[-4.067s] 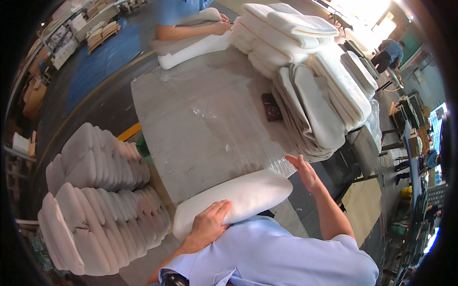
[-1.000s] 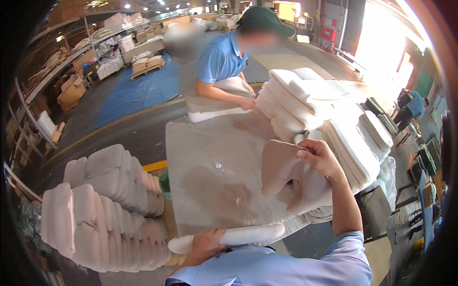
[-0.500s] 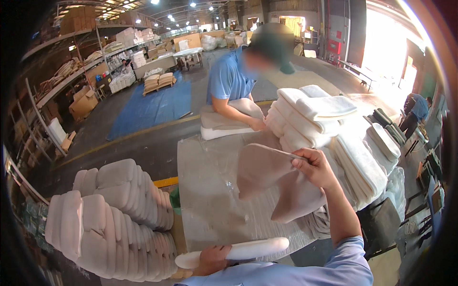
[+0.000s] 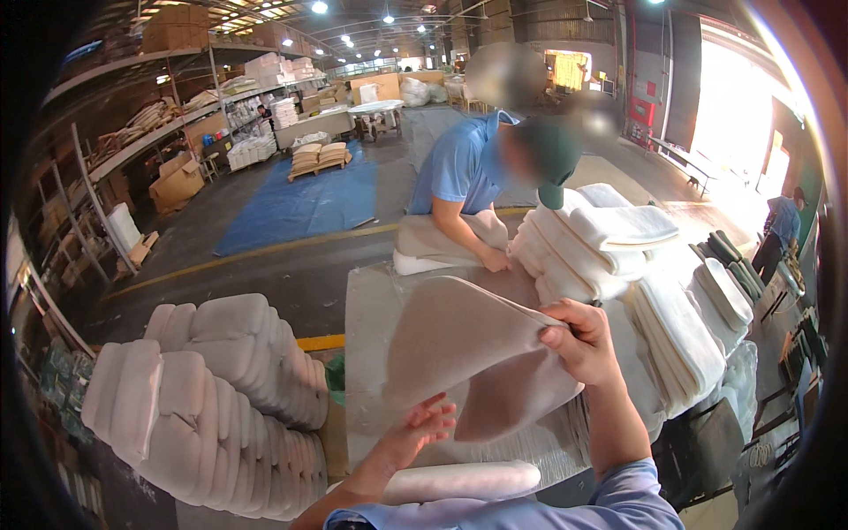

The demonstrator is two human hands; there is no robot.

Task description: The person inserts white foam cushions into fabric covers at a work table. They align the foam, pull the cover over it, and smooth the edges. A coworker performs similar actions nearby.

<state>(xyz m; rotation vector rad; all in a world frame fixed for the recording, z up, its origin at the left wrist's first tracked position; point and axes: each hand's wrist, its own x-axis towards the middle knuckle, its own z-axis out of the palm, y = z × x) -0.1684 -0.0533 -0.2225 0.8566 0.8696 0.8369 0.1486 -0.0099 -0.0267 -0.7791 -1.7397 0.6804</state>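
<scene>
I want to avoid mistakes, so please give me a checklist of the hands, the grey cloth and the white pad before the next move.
1. Right hand gripping grey cloth: ok, pinched by its edge.
2. Left hand free: ok, open and holding nothing.
3. Left hand touching the cloth: cannot tell.
4. Cloth lying flat: not ok, it hangs folded above the table.
5. White pad close by: ok, at the table's near edge.
6. Co-worker's hand apart from the cloth: ok, beyond it.

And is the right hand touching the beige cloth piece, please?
Touching: the head view shows the right hand pinching the beige cloth piece by its edge.
</scene>
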